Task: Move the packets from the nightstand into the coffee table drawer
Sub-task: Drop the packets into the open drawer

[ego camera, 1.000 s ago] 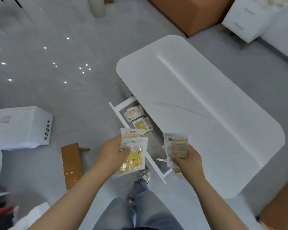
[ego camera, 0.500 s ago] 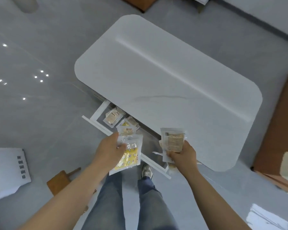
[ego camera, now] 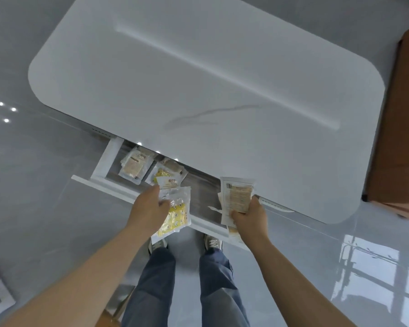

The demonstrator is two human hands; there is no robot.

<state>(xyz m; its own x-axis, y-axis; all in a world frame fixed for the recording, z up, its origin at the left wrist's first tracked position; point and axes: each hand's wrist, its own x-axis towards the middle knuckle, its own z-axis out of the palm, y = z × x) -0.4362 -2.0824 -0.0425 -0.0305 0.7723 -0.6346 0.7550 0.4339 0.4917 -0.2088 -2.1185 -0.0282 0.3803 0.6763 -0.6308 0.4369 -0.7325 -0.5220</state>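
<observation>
Now closer over the drawer point(ego camera: 113, 188), outstretched left hand point(ego camera: 149, 212) clutches yellow packets point(ego camera: 178, 214), right hand point(ego camera: 249, 217) tan packets point(ego camera: 237, 195).

Bare forearms point(ego camera: 85, 277), blue jeans point(ego camera: 217, 286) — grey sneakers point(ego camera: 212, 243)

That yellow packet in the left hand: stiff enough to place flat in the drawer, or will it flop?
Probably floppy: the yellow packet hangs from the left hand with its clear film crinkled. Likely light, since one grip carries it together with a white-labelled packet. The glossy film may let it slide against the packets already in the drawer.
</observation>
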